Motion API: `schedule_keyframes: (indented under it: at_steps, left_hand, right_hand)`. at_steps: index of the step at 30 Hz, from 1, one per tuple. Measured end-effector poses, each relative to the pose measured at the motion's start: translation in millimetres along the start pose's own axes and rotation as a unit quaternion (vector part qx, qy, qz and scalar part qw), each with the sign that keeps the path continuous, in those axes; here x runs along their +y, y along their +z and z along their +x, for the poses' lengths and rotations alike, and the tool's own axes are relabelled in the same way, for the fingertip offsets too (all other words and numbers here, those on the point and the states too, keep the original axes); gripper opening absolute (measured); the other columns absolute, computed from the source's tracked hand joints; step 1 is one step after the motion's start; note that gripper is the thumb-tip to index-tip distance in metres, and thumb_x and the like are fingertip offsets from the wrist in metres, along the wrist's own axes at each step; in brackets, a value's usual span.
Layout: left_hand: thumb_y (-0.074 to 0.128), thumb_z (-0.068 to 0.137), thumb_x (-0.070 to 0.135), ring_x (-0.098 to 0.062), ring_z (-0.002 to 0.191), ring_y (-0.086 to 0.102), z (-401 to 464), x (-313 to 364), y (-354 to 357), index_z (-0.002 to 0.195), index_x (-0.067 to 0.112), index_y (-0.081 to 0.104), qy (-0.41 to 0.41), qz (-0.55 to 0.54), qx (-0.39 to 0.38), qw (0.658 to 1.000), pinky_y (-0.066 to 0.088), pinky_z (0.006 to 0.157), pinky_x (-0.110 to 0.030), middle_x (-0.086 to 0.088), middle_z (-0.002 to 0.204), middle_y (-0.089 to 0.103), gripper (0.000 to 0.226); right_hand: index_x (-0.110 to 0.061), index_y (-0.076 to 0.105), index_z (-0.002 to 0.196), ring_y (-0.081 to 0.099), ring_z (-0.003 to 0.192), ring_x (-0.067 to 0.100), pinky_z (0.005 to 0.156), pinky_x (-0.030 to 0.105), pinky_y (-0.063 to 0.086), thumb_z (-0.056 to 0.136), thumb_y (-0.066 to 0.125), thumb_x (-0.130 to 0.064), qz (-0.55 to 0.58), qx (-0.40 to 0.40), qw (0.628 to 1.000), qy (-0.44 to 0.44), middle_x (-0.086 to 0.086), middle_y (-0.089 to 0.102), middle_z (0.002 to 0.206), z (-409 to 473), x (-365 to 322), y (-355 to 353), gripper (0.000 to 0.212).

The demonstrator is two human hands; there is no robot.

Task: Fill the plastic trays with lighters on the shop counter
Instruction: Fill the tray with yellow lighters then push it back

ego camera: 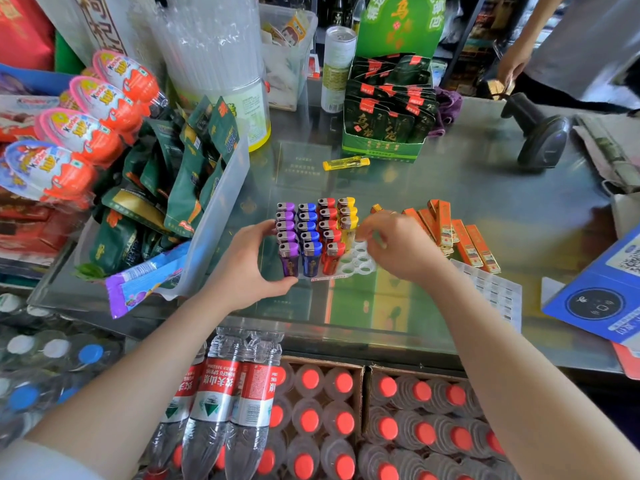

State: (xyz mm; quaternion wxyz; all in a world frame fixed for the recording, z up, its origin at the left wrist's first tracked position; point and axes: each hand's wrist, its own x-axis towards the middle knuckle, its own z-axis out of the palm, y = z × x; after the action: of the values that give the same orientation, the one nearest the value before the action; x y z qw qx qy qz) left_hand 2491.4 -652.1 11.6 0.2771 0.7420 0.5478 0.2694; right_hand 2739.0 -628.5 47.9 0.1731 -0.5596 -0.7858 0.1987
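A: What is happening?
B: Left hand point(247, 263) is gripping the tray point(356, 261), fingers curled round its near-left corner; lighters point(311, 233) are standing in it; right hand point(398, 247), fingers bunched and blurred, is hovering over empty holes.
A: Advice?
B: Keep steadying; seat each upright.

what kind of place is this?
Most likely a small convenience shop, seen from behind the glass counter. Cues: a barcode scanner, Kinder Joy eggs on display, boxes of bottled water below, and a QR payment stand.
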Motion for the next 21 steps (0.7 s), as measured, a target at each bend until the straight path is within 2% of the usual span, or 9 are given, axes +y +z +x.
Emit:
schedule_keyframes:
  at_steps: [3,7,11,14,17,21]
  left_hand:
    - [0.078,0.062,0.04,-0.013,0.115,0.045,2,-4,0,0.122,0.023,0.047,-0.005,-0.004,-0.004,1.0,0.041,0.097,-0.038,0.008,0.118,0.054,0.07]
    - [0.077,0.064,0.037,-0.012,0.117,0.045,5,-4,0,0.122,0.023,0.047,-0.002,-0.018,-0.015,1.0,0.04,0.099,-0.038,0.012,0.119,0.053,0.067]
    - [0.075,0.063,0.037,-0.005,0.117,0.039,3,-3,-1,0.125,0.023,0.044,-0.004,-0.021,-0.009,1.0,0.031,0.097,-0.017,0.019,0.117,0.047,0.071]
    - [0.068,0.061,0.043,0.0,0.115,0.038,3,-3,-1,0.125,0.03,0.04,0.007,-0.024,-0.007,1.0,0.024,0.095,-0.003,0.031,0.116,0.04,0.071]
    - [0.068,0.061,0.043,0.002,0.115,0.037,3,-2,-2,0.124,0.035,0.035,0.003,-0.031,-0.007,0.999,0.022,0.094,0.0,0.035,0.117,0.037,0.071]
    - [0.066,0.06,0.045,0.003,0.115,0.036,3,-3,-1,0.124,0.036,0.034,0.003,-0.038,-0.011,0.999,0.023,0.094,-0.001,0.035,0.118,0.036,0.072]
  right_hand:
    - [-0.006,0.067,0.091,0.054,0.085,0.014,0.074,0.018,0.038,0.079,0.041,0.008,0.05,0.079,0.994,0.056,0.005,0.065,0.092,17,4,-12,0.032]
    - [-0.006,0.061,0.109,0.055,0.104,0.025,0.083,0.024,0.039,0.089,0.036,0.005,0.022,0.089,0.994,0.063,0.012,0.059,0.117,54,8,-2,0.034]
    - [-0.009,0.053,0.122,0.045,0.119,0.03,0.093,0.041,0.045,0.081,0.036,0.016,-0.043,0.046,0.997,0.036,0.01,0.046,0.135,93,8,6,0.051]
    - [-0.014,0.039,0.136,0.034,0.128,0.031,0.094,0.044,0.043,0.079,0.041,0.017,-0.136,-0.01,0.989,0.056,0.006,0.035,0.145,115,9,12,0.064]
    - [-0.013,0.04,0.134,0.037,0.124,0.033,0.092,0.043,0.042,0.08,0.045,0.012,-0.212,-0.008,0.975,0.061,0.008,0.04,0.142,126,13,16,0.059]
    - [-0.008,0.051,0.117,0.041,0.115,0.033,0.089,0.04,0.038,0.082,0.048,0.005,-0.273,0.03,0.961,0.025,0.013,0.055,0.123,126,20,19,0.037]
